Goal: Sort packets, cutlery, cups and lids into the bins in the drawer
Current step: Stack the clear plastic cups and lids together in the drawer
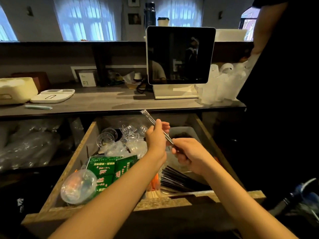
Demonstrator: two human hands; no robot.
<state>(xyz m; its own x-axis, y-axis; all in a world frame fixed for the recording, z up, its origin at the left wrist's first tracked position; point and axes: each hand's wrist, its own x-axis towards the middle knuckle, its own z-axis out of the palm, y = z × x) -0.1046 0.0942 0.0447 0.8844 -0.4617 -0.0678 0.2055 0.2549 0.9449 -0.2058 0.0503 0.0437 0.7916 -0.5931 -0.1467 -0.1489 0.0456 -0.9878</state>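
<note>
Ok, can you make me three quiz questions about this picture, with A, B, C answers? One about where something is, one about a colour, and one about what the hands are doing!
1. Where is the domed clear lid?
A. In the drawer's near left corner
B. On the counter
C. On top of the screen

2. What colour are the printed packets in the drawer?
A. Blue
B. Green
C. Yellow

3. What are the two hands doing?
A. Both lie flat on the counter
B. Both hold one wrapped piece of cutlery
C. Both hang with nothing in them

Answers:
1 A, the lid lies by the drawer's front left edge, next to the packets.
2 B, the packets are green with pale print.
3 B, the left hand and right hand each pinch the long wrapped cutlery above the drawer.
</note>
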